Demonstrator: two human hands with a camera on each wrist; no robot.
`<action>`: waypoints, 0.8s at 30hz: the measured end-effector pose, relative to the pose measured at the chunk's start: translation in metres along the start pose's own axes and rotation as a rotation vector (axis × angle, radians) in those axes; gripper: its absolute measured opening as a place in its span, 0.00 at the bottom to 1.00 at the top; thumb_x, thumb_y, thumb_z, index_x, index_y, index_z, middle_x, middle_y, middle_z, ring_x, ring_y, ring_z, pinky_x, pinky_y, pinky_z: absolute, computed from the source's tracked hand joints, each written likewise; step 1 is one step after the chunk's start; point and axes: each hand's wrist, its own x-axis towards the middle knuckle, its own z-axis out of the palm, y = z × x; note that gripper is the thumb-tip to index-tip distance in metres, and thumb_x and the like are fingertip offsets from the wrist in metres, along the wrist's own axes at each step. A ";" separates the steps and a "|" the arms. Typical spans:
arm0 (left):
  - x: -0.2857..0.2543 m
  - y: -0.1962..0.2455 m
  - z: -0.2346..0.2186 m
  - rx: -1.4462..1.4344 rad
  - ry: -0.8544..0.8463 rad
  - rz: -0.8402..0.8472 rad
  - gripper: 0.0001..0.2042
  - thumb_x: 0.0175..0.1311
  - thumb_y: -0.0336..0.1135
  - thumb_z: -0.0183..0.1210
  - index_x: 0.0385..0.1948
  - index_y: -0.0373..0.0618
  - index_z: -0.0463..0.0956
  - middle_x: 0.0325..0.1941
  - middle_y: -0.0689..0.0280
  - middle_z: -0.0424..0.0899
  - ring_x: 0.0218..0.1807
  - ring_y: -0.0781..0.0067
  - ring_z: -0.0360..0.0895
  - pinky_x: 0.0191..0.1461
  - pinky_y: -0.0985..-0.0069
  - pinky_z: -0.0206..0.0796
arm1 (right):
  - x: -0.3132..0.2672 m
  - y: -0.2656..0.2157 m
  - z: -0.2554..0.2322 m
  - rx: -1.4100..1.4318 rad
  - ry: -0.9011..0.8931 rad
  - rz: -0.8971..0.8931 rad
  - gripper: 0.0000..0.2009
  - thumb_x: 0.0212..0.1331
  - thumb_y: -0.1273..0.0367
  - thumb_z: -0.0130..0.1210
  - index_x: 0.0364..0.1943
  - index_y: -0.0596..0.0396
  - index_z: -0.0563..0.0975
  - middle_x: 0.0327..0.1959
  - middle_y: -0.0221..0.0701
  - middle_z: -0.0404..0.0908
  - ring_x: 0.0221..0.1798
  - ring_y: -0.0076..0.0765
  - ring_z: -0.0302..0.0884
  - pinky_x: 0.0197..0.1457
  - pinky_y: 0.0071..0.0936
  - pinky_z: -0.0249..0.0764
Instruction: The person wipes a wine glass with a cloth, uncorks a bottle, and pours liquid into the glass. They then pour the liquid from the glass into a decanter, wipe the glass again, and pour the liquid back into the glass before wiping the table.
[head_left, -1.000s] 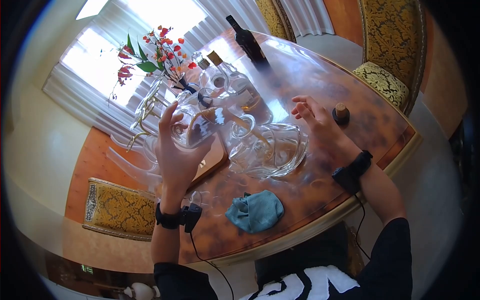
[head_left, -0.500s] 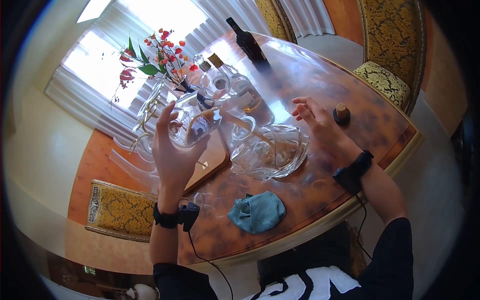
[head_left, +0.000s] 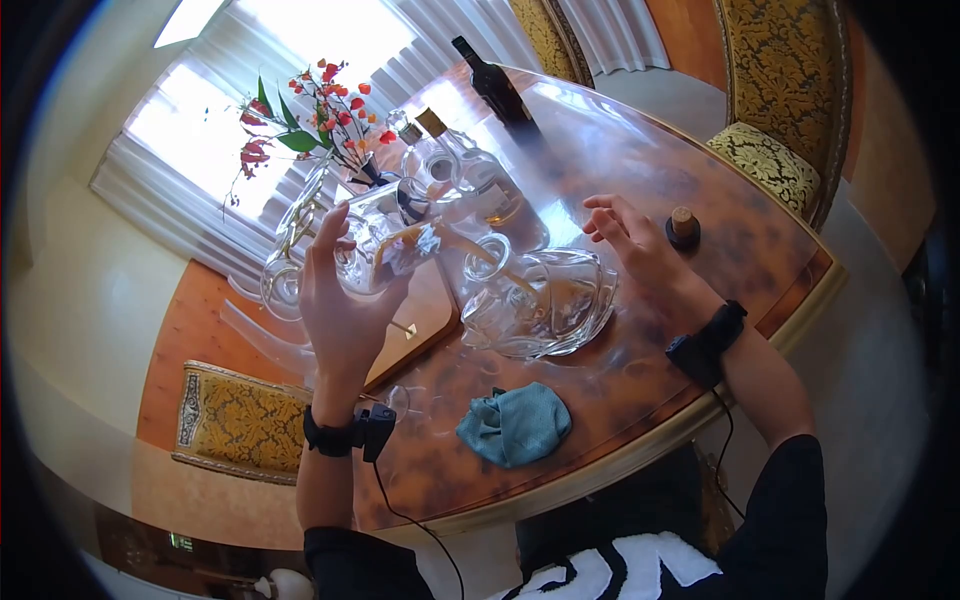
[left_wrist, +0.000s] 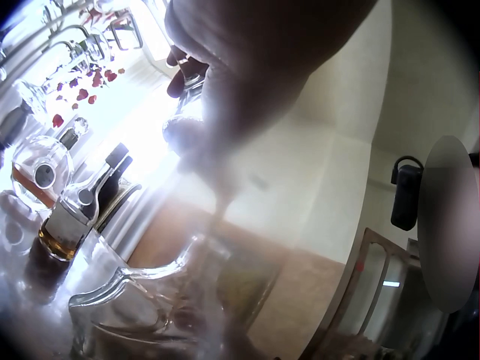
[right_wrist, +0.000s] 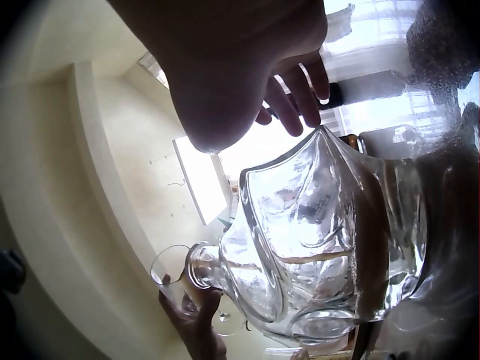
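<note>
My left hand (head_left: 345,310) grips a tipped stemmed glass (head_left: 400,255) with brown liquid in it. A brown stream runs from its lip towards the round mouth of a clear, sculpted glass decanter (head_left: 545,325). In the right wrist view, the glass rim overlaps the mouth of the decanter (right_wrist: 300,225), and a thin brown streak shows inside. On the decanter's other side my right hand (head_left: 645,250) hovers, fingers loosely bent, holding nothing. The left wrist view is blurred around the left hand (left_wrist: 255,67).
A teal cloth (head_left: 515,425) lies near the table's front edge. A cork-topped stopper (head_left: 683,228) stands right of my right hand. Behind are a bottle of amber liquor (head_left: 495,195), a dark bottle (head_left: 500,95) and red flowers (head_left: 335,95). A wooden board (head_left: 430,320) lies left of the decanter.
My left hand has shifted slightly left, and the brown liquid in the tipped glass looks less. The stream continues. My right hand and the decanter have hardly moved.
</note>
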 end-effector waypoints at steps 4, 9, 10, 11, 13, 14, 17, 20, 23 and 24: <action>0.000 -0.001 -0.001 -0.004 -0.004 0.013 0.45 0.44 0.34 0.79 0.69 0.49 0.65 0.58 0.55 0.79 0.56 0.61 0.78 0.62 0.62 0.68 | 0.001 0.003 0.000 0.007 -0.004 -0.004 0.29 0.74 0.48 0.49 0.61 0.62 0.72 0.52 0.51 0.83 0.58 0.45 0.82 0.61 0.37 0.75; 0.003 0.001 -0.003 0.075 0.000 0.053 0.44 0.42 0.32 0.79 0.68 0.49 0.67 0.60 0.57 0.79 0.56 0.61 0.77 0.63 0.61 0.67 | 0.000 0.000 0.000 -0.002 -0.009 0.001 0.28 0.74 0.49 0.49 0.61 0.62 0.72 0.52 0.51 0.83 0.57 0.44 0.82 0.61 0.36 0.75; 0.004 0.002 -0.002 0.074 0.001 0.054 0.44 0.42 0.32 0.79 0.68 0.49 0.67 0.60 0.57 0.79 0.56 0.61 0.77 0.63 0.61 0.67 | -0.001 0.000 0.000 -0.004 -0.008 -0.002 0.28 0.74 0.49 0.49 0.61 0.62 0.72 0.52 0.51 0.83 0.57 0.44 0.82 0.61 0.36 0.75; 0.006 0.002 -0.001 0.103 0.044 0.102 0.42 0.43 0.34 0.78 0.66 0.50 0.69 0.55 0.59 0.81 0.52 0.61 0.79 0.59 0.62 0.69 | -0.001 0.000 0.000 -0.004 -0.007 -0.002 0.28 0.74 0.49 0.49 0.61 0.62 0.72 0.52 0.51 0.83 0.57 0.44 0.82 0.61 0.36 0.75; 0.008 0.002 -0.001 0.135 0.087 0.150 0.39 0.43 0.35 0.76 0.64 0.52 0.72 0.49 0.61 0.82 0.49 0.62 0.81 0.54 0.63 0.71 | -0.001 -0.001 0.000 0.002 -0.012 0.000 0.28 0.74 0.49 0.49 0.61 0.62 0.72 0.52 0.51 0.83 0.57 0.45 0.82 0.61 0.36 0.75; 0.010 0.003 -0.002 0.139 0.088 0.172 0.39 0.43 0.35 0.76 0.64 0.52 0.72 0.49 0.61 0.82 0.50 0.61 0.80 0.55 0.62 0.71 | -0.001 -0.001 0.000 0.003 -0.012 -0.001 0.28 0.74 0.49 0.49 0.61 0.62 0.72 0.52 0.51 0.83 0.57 0.45 0.82 0.61 0.36 0.75; 0.010 0.003 -0.005 0.184 0.048 0.196 0.41 0.42 0.32 0.77 0.66 0.52 0.70 0.55 0.60 0.81 0.54 0.60 0.79 0.60 0.61 0.68 | -0.001 -0.001 0.000 -0.005 -0.016 0.007 0.29 0.74 0.49 0.49 0.61 0.62 0.72 0.52 0.52 0.83 0.57 0.45 0.82 0.60 0.36 0.75; 0.013 0.004 -0.010 0.264 0.003 0.237 0.44 0.39 0.29 0.77 0.67 0.51 0.68 0.60 0.59 0.80 0.58 0.58 0.77 0.64 0.60 0.66 | 0.000 -0.001 0.000 -0.006 -0.014 0.008 0.29 0.74 0.48 0.49 0.61 0.62 0.72 0.52 0.51 0.83 0.58 0.45 0.82 0.60 0.37 0.75; 0.018 0.007 -0.013 0.329 0.004 0.312 0.44 0.38 0.29 0.77 0.67 0.52 0.69 0.59 0.59 0.79 0.59 0.55 0.75 0.65 0.58 0.64 | 0.000 -0.001 0.000 -0.007 -0.016 0.011 0.29 0.74 0.48 0.49 0.61 0.62 0.72 0.51 0.51 0.83 0.57 0.44 0.82 0.60 0.36 0.75; 0.020 0.008 -0.014 0.350 0.008 0.349 0.45 0.37 0.29 0.77 0.67 0.53 0.69 0.59 0.58 0.78 0.60 0.54 0.75 0.65 0.58 0.63 | -0.001 -0.002 0.001 -0.004 -0.015 0.012 0.29 0.74 0.48 0.48 0.61 0.62 0.72 0.51 0.51 0.83 0.57 0.44 0.82 0.60 0.36 0.75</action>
